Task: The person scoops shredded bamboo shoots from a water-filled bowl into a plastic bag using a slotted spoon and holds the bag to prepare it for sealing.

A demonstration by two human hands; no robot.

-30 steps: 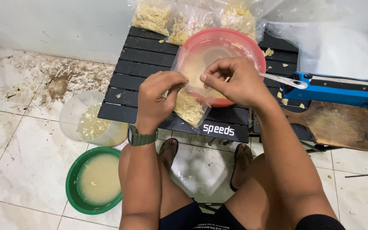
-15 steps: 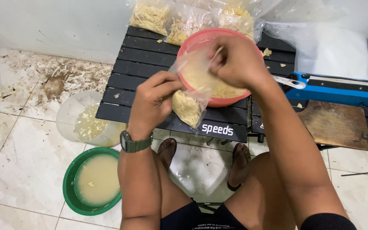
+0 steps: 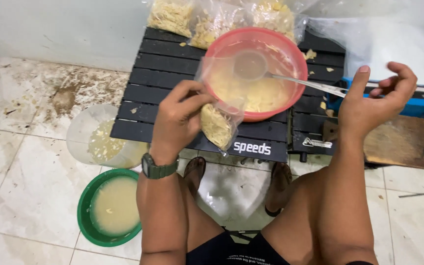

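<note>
A floor of pale glazed tiles (image 3: 20,162), marbled and stained with brownish scattered debris toward the white wall, carries a low folding table (image 3: 172,64) made of black slats. On the table's far edge lie several filled clear plastic bags (image 3: 212,17) of pale yellow, shredded-looking chips, and a crumpled sheet of clear plastic (image 3: 388,44) covers its right end above a blue bar-shaped sealing device (image 3: 418,105). A worn brown wooden board (image 3: 401,142) lies at the near right. At centre stands a round red plastic bowl (image 3: 285,49), smooth-walled and holding thin, pale yellow flakes; a metal ladle (image 3: 251,66) rests in it, its handle pointing right. On the floor to the left sit a translucent white tub (image 3: 82,130) with yellowish scraps and, nearer, a green-rimmed round basin (image 3: 87,211) of cloudy cream liquid. The small clear plastic bag (image 3: 217,125), glossy and wrinkled, is partly filled with pale yellow chips in its lower end; it hangs over the near edge of the table, its open upper part rising in front of the bowl. The left hand (image 3: 177,120), with a dark green wristwatch (image 3: 158,167) on the wrist, pinches the bag's side between thumb and fingers. The right hand (image 3: 374,100) hovers empty over the ladle's handle, fingers loosely curled and apart. Two sandalled feet (image 3: 195,172) rest beneath the table.
</note>
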